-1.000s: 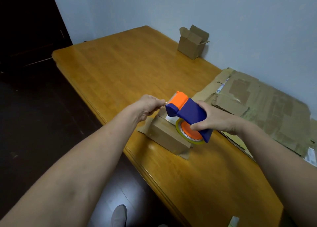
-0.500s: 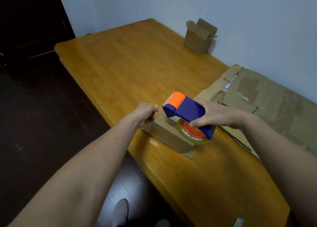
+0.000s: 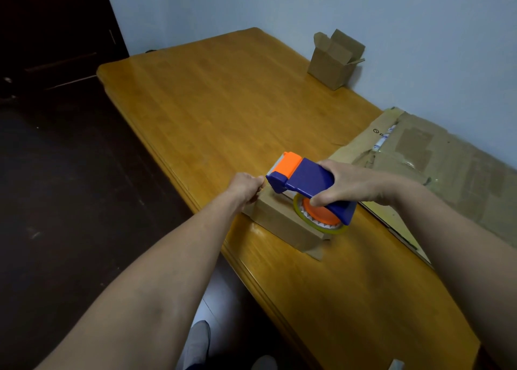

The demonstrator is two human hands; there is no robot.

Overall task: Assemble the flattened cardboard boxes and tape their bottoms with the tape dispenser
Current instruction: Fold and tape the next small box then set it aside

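Cardboard box (image 3: pixel 282 221) is lying near the table's (image 3: pixel 209 103) front edge, plain brown, flaps closed. Left hand (image 3: pixel 246 186) is gripping its left end with curled fingers, likely bracing it. Right hand (image 3: pixel 355 185) is wrapping around the blue-and-orange tape dispenser (image 3: pixel 310 179), holding it over the box top for taping. Flattened cardboard (image 3: pixel 447 168) is lying just beside.

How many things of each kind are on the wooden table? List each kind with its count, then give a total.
Assembled cardboard boxes: 2, the near box and the far open box
Tape dispenser: 1
Pile of flattened cardboard: 1
Total: 4
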